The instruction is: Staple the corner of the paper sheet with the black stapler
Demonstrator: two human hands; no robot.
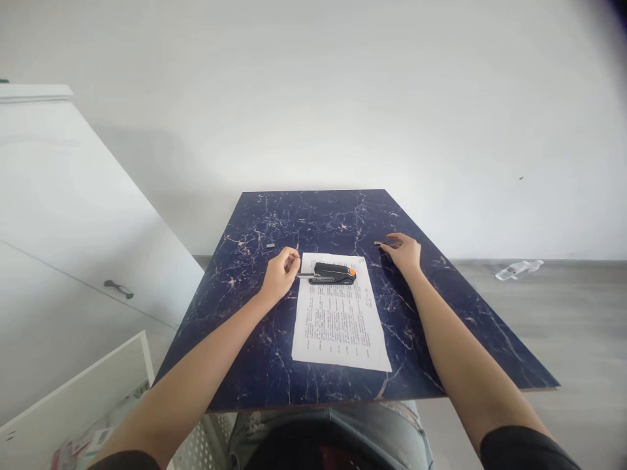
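Observation:
A black stapler with an orange button lies on its side on a printed sheet of paper. From its left end sticks a thin metal tray. My left hand is closed at the outer end of that tray, its fingertips pinched. Over the table to the right of the paper, my right hand pinches a small strip of staples between thumb and finger. Another short strip of staples rests on the table, beyond my left hand.
The dark blue marbled table stands close to a white wall. To the left is a white cabinet with an open drawer below. A clear plastic wrapper lies on the floor at right.

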